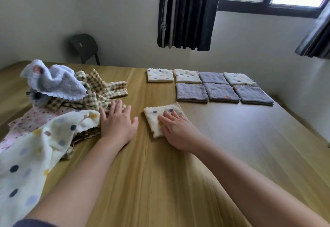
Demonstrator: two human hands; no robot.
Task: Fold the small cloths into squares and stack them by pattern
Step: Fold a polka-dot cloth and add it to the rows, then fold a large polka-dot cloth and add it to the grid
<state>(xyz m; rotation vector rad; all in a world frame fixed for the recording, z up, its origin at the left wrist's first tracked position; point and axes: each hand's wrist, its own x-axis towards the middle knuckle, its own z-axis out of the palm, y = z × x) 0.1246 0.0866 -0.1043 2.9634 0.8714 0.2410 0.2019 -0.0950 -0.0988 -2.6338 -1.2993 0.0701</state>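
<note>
A cream cloth with coloured dots [155, 117], folded into a square, lies on the wooden table [160, 182]. My right hand [176, 130] presses flat on it with straight fingers. My left hand [117, 121] lies flat at the edge of a heap of unfolded cloths [59, 101]: checked brown ones, a grey-blue one on top, a pink dotted one and a large cream dotted one [26, 157]. At the far right, folded squares lie in two rows: three cream dotted ones [160, 75] and several grey-purple ones [192, 92].
A dark chair [84, 47] stands against the wall beyond the table. Dark curtains [187, 12] hang by a window at the back right. The table's right edge runs close to the folded rows.
</note>
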